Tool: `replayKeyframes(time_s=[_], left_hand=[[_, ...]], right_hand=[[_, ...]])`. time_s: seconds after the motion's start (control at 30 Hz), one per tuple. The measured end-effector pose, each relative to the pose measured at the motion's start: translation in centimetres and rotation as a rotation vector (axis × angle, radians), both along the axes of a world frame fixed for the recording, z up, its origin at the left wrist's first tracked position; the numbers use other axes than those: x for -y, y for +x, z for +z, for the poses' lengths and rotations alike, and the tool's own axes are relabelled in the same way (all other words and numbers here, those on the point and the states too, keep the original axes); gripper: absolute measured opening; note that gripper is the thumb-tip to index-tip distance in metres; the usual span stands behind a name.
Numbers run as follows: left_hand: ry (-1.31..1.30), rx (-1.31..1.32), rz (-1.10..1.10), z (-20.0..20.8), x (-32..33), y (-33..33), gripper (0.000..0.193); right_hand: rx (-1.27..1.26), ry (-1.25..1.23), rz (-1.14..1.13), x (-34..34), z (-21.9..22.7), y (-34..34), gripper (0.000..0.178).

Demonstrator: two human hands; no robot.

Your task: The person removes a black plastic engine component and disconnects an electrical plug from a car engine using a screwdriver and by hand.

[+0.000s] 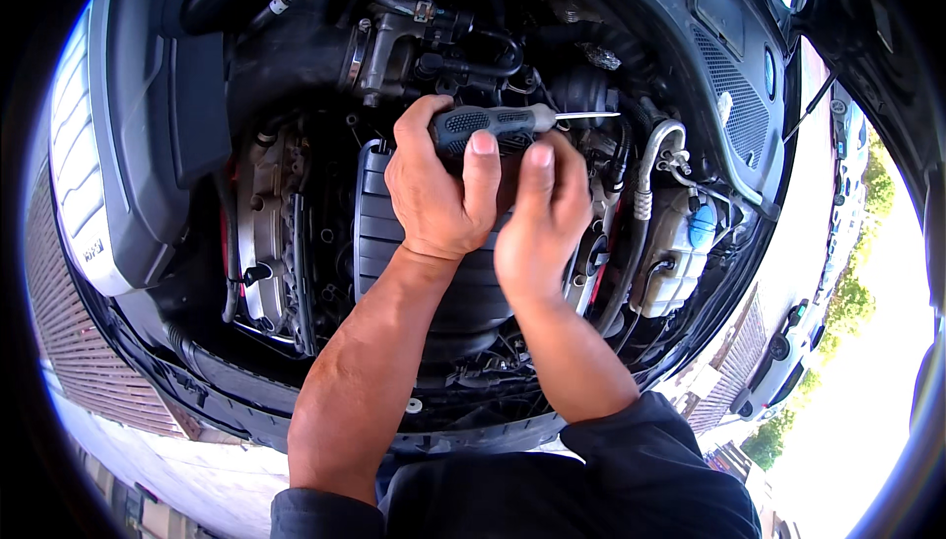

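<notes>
Above the engine I see a screwdriver (498,123) with a thick dark grey, textured handle and a thin bright shank pointing right. My left hand (434,189) is closed round the handle, its thumb along the near side. At the collar, where handle meets shank, my right hand (542,219) has its thumb and curled fingers; it is slightly blurred, and part of its grip is hidden. Below both hands lies a ribbed black engine part (379,214). The shank's tip is apart from the hose fittings behind it.
A large grey-and-black cover (133,145) stands at the left. Metal cylinder-head parts (264,224) flank the middle. A whitish coolant tank (678,248) with a blue cap is at the right, beside a metal-ended hose (650,169). An intake pipe (291,66) lies behind.
</notes>
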State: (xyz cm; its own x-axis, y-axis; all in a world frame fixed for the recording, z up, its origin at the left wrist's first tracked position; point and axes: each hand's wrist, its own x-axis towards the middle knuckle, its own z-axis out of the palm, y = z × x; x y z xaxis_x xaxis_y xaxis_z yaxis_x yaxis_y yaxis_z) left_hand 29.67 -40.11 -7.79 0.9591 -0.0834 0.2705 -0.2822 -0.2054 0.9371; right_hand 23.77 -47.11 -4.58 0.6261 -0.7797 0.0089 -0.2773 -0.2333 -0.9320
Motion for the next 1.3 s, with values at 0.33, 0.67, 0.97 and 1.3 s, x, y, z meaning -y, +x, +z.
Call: replayKeyframes(time_s=[0.33,0.67,0.97,1.3], left_hand=[[-0.311,-0.158,0.186,1.4,-1.7,2.6,0.030],[-0.109,0.145,-0.154,2.0,-4.7,7.3,0.040],[0.029,0.002,-0.213,1.1,-3.2,6.7,0.036],[-0.055,-0.025,-0.234,0.8,-2.0,7.7,0.030]], right_hand=[[0.079,-0.454,0.255,-2.3,-3.4,-1.4,0.014],[0.099,-0.478,0.268,-2.3,-4.6,-2.0,0.016],[0.087,-0.458,0.267,-2.3,-4.2,-2.0,0.018],[0.057,-0.428,0.273,-2.4,-3.7,-2.1,0.019]])
